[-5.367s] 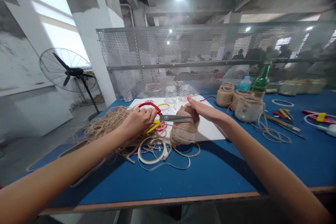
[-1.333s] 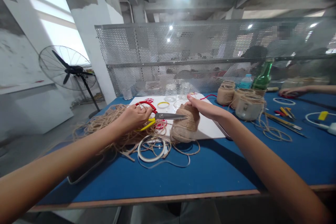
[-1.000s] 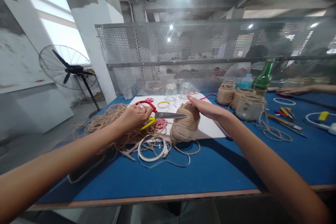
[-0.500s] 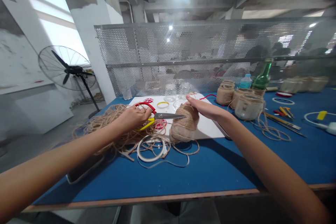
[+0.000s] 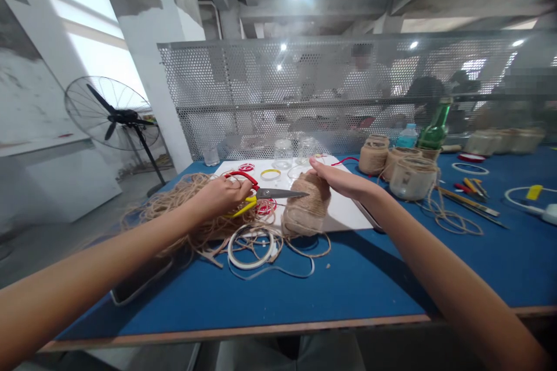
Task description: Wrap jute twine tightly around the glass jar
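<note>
My left hand (image 5: 228,196) is closed on a pair of scissors (image 5: 281,193) with one red and one yellow handle. Their blades lie together and point right, with the tip against the side of a twine-wrapped glass jar (image 5: 308,203). The jar is tilted, brown twine covering its upper part and bare glass showing lower down. My right hand (image 5: 342,178) grips it from the right, thumb at the top, other fingers hidden behind it. A tangled heap of twine (image 5: 174,203) lies under and beside my left hand. In front of it rests a white tape roll (image 5: 232,255), a strip trailing from it.
White paper (image 5: 348,211) covers part of the blue table (image 5: 270,307). Clear jars (image 5: 282,153) and a yellow tape ring (image 5: 270,174) stand behind. To the right are twine-wrapped jars (image 5: 373,156), a green bottle (image 5: 435,127) and hand tools (image 5: 467,203). A perforated screen (image 5: 261,87) borders the back.
A small pale scrap now lies on the blue table in front of the jar. My hands, the scissors and the jar have hardly moved. Behind the screen, a person has shifted.
</note>
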Action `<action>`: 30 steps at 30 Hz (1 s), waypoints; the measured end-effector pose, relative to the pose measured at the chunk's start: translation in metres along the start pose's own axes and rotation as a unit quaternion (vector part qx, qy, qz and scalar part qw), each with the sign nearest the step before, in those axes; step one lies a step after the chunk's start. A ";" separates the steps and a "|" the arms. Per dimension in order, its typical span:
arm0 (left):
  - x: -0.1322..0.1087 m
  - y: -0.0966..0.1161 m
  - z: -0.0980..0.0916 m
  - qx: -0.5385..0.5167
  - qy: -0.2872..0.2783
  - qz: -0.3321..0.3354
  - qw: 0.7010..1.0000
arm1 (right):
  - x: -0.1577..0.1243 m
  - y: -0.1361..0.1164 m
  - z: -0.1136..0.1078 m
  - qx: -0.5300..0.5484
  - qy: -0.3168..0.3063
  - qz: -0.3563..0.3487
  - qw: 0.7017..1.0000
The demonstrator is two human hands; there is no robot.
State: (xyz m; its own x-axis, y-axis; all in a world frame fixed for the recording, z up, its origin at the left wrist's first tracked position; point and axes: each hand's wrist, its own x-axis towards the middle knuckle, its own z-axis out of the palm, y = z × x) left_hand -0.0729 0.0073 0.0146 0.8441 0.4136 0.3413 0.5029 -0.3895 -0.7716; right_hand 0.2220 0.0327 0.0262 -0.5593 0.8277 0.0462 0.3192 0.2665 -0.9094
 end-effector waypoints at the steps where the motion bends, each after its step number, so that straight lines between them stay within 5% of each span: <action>1: 0.000 -0.001 0.000 -0.006 0.006 0.001 1.000 | 0.000 0.000 0.000 0.001 -0.006 -0.004 1.000; 30: 0.001 0.004 -0.004 0.014 -0.034 -0.036 0.999 | 0.000 -0.001 0.000 -0.024 0.003 -0.015 1.000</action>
State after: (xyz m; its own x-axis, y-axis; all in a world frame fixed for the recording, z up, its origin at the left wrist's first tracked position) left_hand -0.0690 0.0028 0.0145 0.7902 0.4959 0.3601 0.5563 -0.3341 -0.7609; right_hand 0.2220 0.0324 0.0268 -0.5640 0.8223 0.0760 0.3396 0.3148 -0.8863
